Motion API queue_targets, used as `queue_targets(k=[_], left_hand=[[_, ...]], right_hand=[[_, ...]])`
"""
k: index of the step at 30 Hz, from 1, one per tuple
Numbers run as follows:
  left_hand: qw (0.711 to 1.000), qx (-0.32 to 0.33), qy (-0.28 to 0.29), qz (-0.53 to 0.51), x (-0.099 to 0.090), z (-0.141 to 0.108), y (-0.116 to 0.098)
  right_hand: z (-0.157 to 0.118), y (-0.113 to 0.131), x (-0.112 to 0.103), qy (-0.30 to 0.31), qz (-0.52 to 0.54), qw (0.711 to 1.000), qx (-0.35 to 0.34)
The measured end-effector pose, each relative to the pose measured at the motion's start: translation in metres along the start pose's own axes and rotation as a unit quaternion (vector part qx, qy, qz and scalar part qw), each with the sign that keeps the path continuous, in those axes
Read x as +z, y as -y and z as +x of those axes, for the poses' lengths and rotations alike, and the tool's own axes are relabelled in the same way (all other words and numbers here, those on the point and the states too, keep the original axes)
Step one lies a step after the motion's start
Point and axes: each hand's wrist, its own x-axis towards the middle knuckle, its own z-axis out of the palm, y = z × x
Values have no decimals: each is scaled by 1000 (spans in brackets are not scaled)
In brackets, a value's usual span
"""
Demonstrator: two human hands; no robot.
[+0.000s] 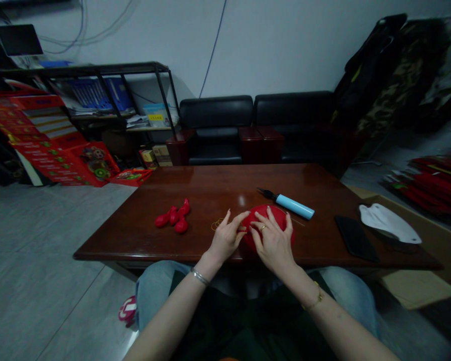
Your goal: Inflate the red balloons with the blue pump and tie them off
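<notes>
A round, inflated red balloon [249,244] sits at the table's near edge, between and under my hands. My left hand [227,235] is at its left side, thumb and fingers pinched together on the red rubber. Across the top lies my right hand [275,243], a ring on one finger, its thumb and fingertips closing on the balloon close to the left fingertips. The small part between the fingertips is mostly hidden. Beside my left hand are thin yellow loops [217,225]. A light-blue hand pump [295,206] with a black nozzle lies just beyond the balloon.
A cluster of small red balloons [175,218] rests on the wooden table [199,183] at left. On the right are a dark flat object [355,237] and a white item [389,222]. An open cardboard box [441,250] stands by the table's right side. Black armchairs [217,113] are behind.
</notes>
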Motion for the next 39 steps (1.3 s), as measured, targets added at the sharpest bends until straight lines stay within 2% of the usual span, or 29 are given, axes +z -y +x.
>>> queue_targets(k=[7, 14, 18, 26, 31, 36, 39], left_hand=[[999, -21, 24, -37, 2, -2, -3], [994, -63, 24, -87, 11, -11, -5], [986, -112, 34, -119, 14, -14, -5], [976, -119, 41, -178, 11, -13, -12], [962, -152, 19, -224, 11, -17, -11], [965, -132, -32, -222, 14, -22, -5], [969, -150, -56, -190, 17, -25, -5]], right_hand=[[10, -14, 4, 73, 40, 991, -107], [15, -28, 5, 33, 42, 981, -187], [17, -31, 5, 3, 55, 973, -223], [18, -33, 7, 15, 50, 975, -215], [20, -35, 5, 11, 126, 972, -198], [20, -40, -5, 78, 217, 963, -141], [19, -43, -12, 103, 239, 960, -106]])
